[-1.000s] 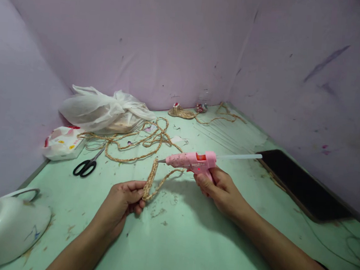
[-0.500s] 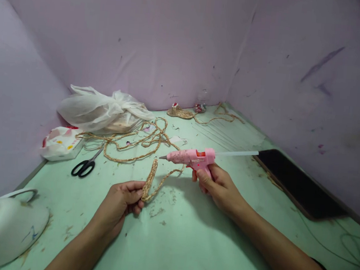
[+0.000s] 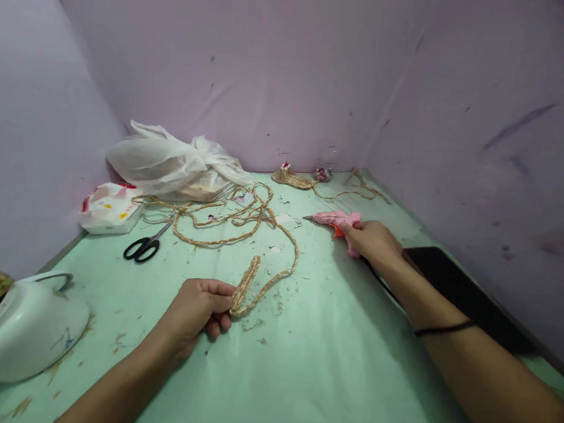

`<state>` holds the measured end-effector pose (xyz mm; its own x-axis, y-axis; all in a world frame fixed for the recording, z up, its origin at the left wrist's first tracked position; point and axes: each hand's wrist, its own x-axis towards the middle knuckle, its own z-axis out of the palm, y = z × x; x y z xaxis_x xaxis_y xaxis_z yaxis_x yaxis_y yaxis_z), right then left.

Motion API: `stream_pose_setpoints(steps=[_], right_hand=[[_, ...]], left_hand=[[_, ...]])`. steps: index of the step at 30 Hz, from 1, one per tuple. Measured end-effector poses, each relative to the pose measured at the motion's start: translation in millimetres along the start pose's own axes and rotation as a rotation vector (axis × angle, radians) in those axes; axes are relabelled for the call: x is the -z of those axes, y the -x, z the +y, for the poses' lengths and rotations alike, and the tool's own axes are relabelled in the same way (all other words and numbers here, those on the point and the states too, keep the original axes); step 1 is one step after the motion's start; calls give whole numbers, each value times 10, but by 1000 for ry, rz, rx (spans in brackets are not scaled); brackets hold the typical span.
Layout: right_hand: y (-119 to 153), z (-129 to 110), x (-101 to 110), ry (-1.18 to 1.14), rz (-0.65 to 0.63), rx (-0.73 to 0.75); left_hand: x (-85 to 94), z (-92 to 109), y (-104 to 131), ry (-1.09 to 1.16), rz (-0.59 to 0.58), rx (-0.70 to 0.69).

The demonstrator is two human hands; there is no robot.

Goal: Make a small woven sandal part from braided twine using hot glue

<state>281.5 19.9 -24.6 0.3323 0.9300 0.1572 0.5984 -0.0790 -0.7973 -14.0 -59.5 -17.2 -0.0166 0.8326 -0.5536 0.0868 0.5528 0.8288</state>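
Observation:
Between the thumb and fingers of my left hand (image 3: 208, 307) is the folded end of a braided straw cord (image 3: 247, 279), its strands lying side by side in a short strip. From there the cord loops right and runs back to a loose tangle on the green table. My right hand (image 3: 375, 241) is wrapped around the handle of a pink glue gun (image 3: 333, 217), whose metal nozzle points left, away from the strip. The back of the gun is hidden by the hand.
Black-handled scissors (image 3: 142, 248) lie left of the cord. Behind them are a white box (image 3: 112, 210) and a white plastic bag (image 3: 177, 163). A white container (image 3: 29, 337) sits front left, a dark flat tray-like object (image 3: 462, 293) at right, and a woven straw piece (image 3: 292, 178) by the wall.
My right hand has carried the glue gun away from the strip, to the right and farther back. The left hand still pinches the cord. The whole view has shifted slightly.

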Motion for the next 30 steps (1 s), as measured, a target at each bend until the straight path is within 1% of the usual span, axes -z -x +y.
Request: stream_pose_setpoints(steps=[1, 2, 3, 4, 5, 7, 8, 10, 12, 14, 17, 20, 24, 27, 30], right_hand=[[36, -44, -1, 81, 26, -2], [105, -108, -15, 224, 84, 16], [201, -187, -41, 323, 119, 106], [317, -275, -81, 325, 93, 224], [444, -365, -133, 259, 1, 347], [691, -515, -256, 58, -331, 567], [794, -564, -319, 28, -466, 664], [933, -600, -430, 78, -559, 834], [989, -569, -507, 156, -556, 919], [994, -512, -553, 190, -522, 945], [990, -444, -590, 162, -497, 954], [1027, -415, -620, 156, -463, 922], [1101, -401, -652, 191, -366, 872], [1135, -387, -675, 198, -316, 857], [1159, -372, -703, 209, -251, 865]], left_hand=[[1, 1, 0, -1, 0, 14], [0, 4, 2, -2, -1, 28], [-3, 6, 6, -1, -4, 38], [-8, 9, 10, 2, -6, 43], [-13, 12, 15, 5, -9, 45], [-25, 16, 25, 8, -15, 44], [-29, 17, 29, 8, -17, 43], [-36, 16, 32, 2, -16, 42], [-39, 13, 27, -4, -10, 43], [-40, 6, 17, -16, -7, 43], [-41, -11, 0, -33, -5, 28], [-49, -27, -2, -78, 3, -8], [-73, -18, 12, -158, 31, -24], [-79, 5, 11, -218, 13, -24], [-56, 15, -1, -330, -28, -16]])
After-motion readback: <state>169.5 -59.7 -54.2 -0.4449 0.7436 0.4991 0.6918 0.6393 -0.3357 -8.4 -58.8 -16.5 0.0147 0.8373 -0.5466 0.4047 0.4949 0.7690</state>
